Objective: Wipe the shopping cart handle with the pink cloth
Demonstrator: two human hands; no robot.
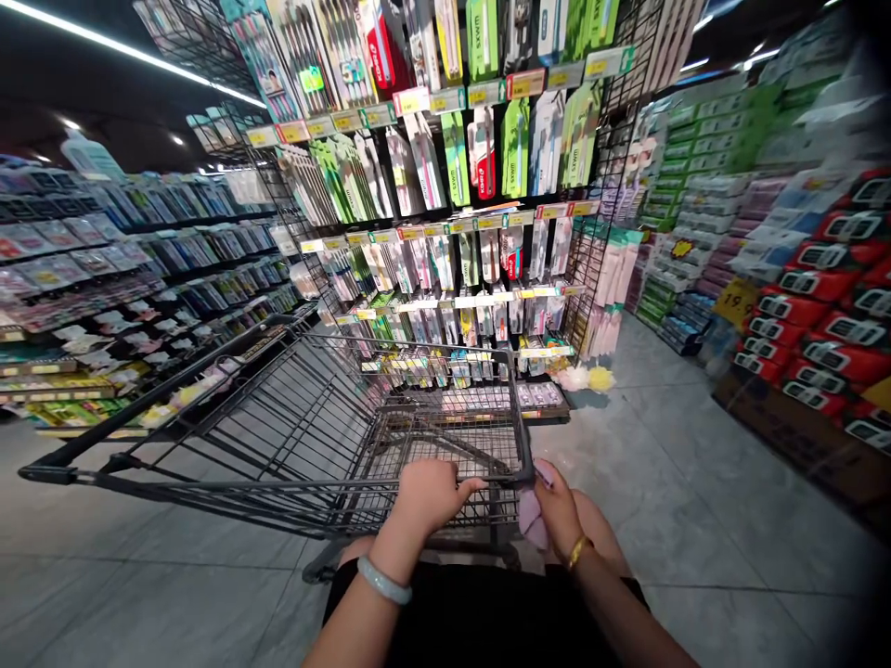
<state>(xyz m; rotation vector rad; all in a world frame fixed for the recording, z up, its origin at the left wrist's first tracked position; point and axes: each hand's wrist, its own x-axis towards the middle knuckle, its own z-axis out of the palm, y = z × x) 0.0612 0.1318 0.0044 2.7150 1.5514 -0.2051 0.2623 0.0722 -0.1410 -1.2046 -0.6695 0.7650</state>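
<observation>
Left hand: closed over the near top rail of the cart (278,484), close to its right corner; hand (428,492) seen from the back, thumb stretched along the rail toward the right, fingertips hidden.
Right hand: narrow, holding a bunched cloth (532,520); hand (557,506) just right of the cart's corner, thumb side up. Whether the fingers also touch the cart, cannot tell.
Cloth: lilac, hanging below the grip, beside the corner.
Cart: dark wire, on the grey tiled floor (696,455), in front of the person, long side running off to the left.
Wrists: pale bangle (384,581) on the left, gold bracelet (577,551) on the right.
Lap: dark clothing (473,612), a bare knee behind the right hand.
Rack: beyond the cart, black wire, tiers of slim packs (515,148), many green, some red; price strips (445,225) along each tier.
Left aisle: shelves (70,366) of small goods, a large bottle (90,153) on top.
Right aisle: stacked red packs (828,306), beside them a yellow sign (734,301), partly blurred.
</observation>
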